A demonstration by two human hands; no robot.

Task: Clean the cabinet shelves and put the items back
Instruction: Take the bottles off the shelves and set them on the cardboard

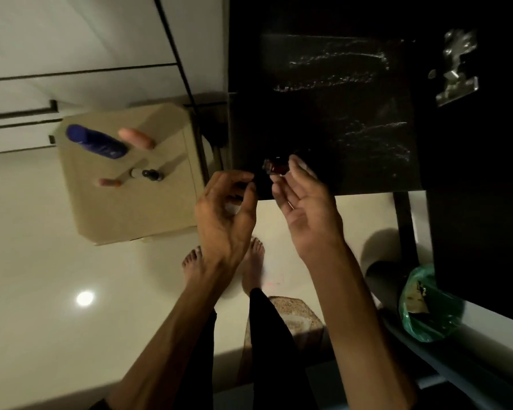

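Note:
My right hand [304,208] pinches a small dark red bottle [274,167] at its fingertips, just over the front edge of the dark cabinet shelf [338,113]. The shelf surface shows pale dust streaks. My left hand [224,211] hovers beside it with fingers loosely curled toward the bottle; whether it holds anything small I cannot make out. On a beige stool [125,202] to the left lie a blue bottle [97,142], a pink tube [137,137], a small dropper bottle [145,174] and a brown stick [110,182].
A dark cabinet side panel [480,202] with a metal hinge [456,69] stands on the right. A green plastic bag [430,306] sits low at the right. My bare feet [222,267] stand on a pale glossy floor, a woven mat [293,315] behind them.

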